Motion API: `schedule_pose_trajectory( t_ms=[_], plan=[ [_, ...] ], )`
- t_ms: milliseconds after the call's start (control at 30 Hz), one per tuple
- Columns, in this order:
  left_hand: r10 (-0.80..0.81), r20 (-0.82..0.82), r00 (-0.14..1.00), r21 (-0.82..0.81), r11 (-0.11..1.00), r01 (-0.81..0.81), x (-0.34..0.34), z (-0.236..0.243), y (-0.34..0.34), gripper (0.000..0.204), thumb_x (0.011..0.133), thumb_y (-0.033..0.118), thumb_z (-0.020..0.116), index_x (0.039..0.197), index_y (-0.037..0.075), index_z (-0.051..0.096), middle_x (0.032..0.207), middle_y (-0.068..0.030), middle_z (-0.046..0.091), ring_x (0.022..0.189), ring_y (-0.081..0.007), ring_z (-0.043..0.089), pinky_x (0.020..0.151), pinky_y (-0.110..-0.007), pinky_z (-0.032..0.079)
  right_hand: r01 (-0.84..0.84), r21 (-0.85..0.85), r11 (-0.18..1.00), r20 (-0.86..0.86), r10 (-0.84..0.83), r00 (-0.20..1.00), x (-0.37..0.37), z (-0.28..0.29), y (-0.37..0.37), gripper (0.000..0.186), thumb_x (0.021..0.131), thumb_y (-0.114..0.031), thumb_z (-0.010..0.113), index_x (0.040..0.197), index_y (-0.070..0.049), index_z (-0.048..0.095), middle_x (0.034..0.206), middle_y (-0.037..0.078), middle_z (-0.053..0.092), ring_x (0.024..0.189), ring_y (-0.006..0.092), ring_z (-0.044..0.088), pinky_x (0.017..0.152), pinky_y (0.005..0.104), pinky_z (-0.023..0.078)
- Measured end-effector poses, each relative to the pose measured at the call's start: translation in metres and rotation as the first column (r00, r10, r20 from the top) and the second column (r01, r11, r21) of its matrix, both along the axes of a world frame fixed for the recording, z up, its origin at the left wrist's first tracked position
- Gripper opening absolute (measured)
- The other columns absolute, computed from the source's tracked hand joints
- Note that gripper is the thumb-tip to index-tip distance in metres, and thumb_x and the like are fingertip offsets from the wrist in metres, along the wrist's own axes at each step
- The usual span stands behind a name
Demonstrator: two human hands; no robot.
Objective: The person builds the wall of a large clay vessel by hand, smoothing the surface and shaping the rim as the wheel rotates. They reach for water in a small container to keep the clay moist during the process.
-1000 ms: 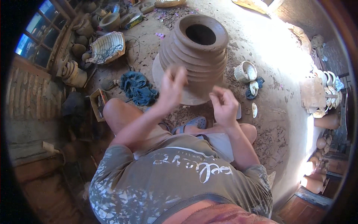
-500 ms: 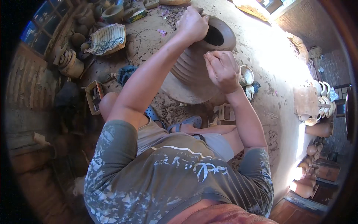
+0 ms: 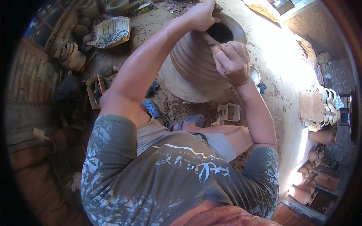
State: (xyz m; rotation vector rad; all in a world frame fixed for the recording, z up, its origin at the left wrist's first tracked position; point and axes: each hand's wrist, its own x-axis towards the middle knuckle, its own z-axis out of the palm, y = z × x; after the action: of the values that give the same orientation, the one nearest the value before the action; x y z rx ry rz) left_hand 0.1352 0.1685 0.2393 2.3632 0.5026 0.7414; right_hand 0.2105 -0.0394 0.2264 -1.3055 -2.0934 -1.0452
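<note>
Directly before a seated person (image 3: 166,173), a ridged grey-brown clay pot (image 3: 198,56) stands upright on a round slab (image 3: 175,84), its long axis vertical, its dark mouth facing up. The left hand (image 3: 201,17) curls at the rim's left side; the right hand (image 3: 233,62) is bunched at the near side. Whether either of the 2 grips anything cannot be told. Clay crumbs litter the floor (image 3: 288,90), sunlit at right. A ribbed tray (image 3: 118,24) holding cord lies left; rounded pots (image 3: 301,193) line the right.
</note>
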Motion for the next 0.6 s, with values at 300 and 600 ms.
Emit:
schedule_pose_trajectory(
  t_ms=[300,600],
  plan=[
    [-0.197,-0.033,0.98,-0.013,0.98,0.196,0.003,0.011,0.017,0.057,0.09,0.025,0.08,0.132,-0.004,0.054,0.125,-0.0299,0.068,0.121,-0.0412,0.066,0.104,-0.045,0.052,-0.073,-0.041,0.997,-0.078,0.069,0.995,0.034,0.005,-0.021,0.015,0.08,-0.006,0.083,0.091,-0.008,0.073,0.091,0.003,0.068,0.09,0.0235,0.064,0.078,0.0394,0.053],
    [-0.212,0.101,0.972,-0.146,0.963,0.225,0.014,-0.009,0.025,0.058,0.098,0.032,0.074,0.134,-0.007,0.05,0.131,-0.0274,0.066,0.126,-0.0374,0.064,0.105,-0.045,0.051,-0.089,-0.281,0.956,-0.571,-0.092,0.816,0.064,0.028,-0.053,0.017,0.087,-0.001,0.079,0.102,-0.005,0.074,0.098,0.011,0.071,0.092,0.0299,0.07,0.079,0.0394,0.057]
  ],
)
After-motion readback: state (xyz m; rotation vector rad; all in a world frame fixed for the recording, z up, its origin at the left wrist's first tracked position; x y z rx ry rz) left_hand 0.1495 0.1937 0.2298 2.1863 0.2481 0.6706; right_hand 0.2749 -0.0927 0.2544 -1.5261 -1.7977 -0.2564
